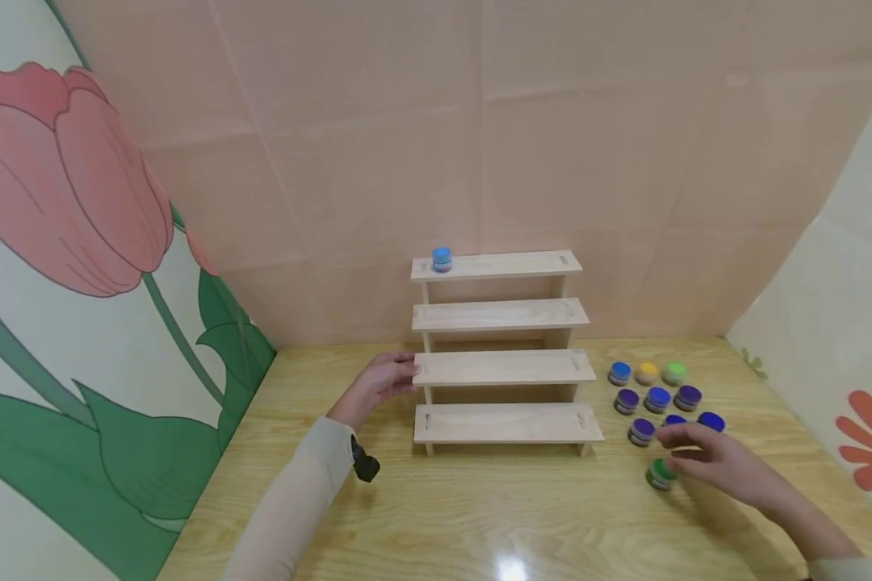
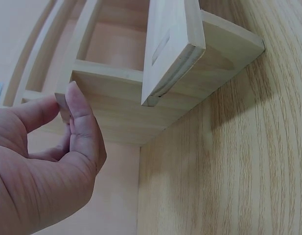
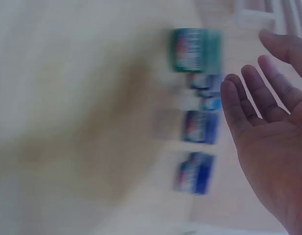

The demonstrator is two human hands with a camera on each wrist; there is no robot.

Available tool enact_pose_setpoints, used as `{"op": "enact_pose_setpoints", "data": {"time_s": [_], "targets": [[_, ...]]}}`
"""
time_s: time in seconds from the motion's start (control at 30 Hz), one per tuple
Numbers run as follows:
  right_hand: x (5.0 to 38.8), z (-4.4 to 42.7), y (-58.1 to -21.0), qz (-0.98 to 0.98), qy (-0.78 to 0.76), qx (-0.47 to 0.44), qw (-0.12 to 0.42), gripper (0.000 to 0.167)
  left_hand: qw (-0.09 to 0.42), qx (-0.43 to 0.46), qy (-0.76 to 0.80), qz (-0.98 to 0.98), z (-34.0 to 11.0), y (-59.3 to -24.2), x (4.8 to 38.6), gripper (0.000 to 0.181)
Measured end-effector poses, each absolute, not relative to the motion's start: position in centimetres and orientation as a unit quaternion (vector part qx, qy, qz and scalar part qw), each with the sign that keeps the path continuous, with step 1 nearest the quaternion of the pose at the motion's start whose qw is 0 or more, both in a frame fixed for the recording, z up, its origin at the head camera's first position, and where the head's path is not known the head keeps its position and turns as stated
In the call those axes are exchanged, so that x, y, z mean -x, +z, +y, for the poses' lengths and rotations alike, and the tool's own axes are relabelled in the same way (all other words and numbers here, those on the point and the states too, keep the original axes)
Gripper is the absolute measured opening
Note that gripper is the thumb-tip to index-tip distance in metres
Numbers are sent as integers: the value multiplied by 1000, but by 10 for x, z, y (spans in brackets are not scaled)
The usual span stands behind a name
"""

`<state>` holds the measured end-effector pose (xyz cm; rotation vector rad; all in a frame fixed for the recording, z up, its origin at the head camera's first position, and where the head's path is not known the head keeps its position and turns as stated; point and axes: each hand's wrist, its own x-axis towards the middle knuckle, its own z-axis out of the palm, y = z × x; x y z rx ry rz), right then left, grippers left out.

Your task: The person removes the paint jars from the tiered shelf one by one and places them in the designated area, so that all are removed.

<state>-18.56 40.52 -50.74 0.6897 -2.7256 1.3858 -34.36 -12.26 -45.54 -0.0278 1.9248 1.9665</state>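
Observation:
My left hand (image 1: 383, 379) pinches the left end of a tiered wooden shelf (image 1: 505, 368) at its second step from the bottom. In the left wrist view, thumb and fingers close round the end of that board. On the top step, toward the left, stands a light-blue-lidded jar (image 1: 442, 261). Over at the right, my right hand (image 1: 730, 468) hovers beside a green-lidded jar (image 1: 660, 474), its fingers loosely spread. The right wrist view shows the palm bare, apart from the blurred green jar (image 3: 189, 50).
Right of the shelf, small jars stand in rows, among them a yellow-lidded jar (image 1: 647, 373), a light-green-lidded jar (image 1: 674, 373) and a purple-lidded jar (image 1: 642, 432). A pink sheet (image 1: 378, 161) hangs behind the wooden table (image 1: 436, 516). Flower-painted panels flank both sides.

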Motion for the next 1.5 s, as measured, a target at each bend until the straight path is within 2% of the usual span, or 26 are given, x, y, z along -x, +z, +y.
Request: {"op": "enact_pose_setpoints", "data": {"time_s": [0.23,0.73,1.07,1.5], "targets": [[212,376,-450,-899,373,-220,63,28,189,13,702,686,-124,-456,344,54],[268,315,-357,-898,374,-220,74,33,191,10,704,684,-122,-456,342,54],[295,273,-325,-901,392,-186,32,47,193,4,701,687,-124,-453,339,55],[335,222,-306,-874,434,-211,51,37,191,15,695,693,-122,-454,342,54]]}}
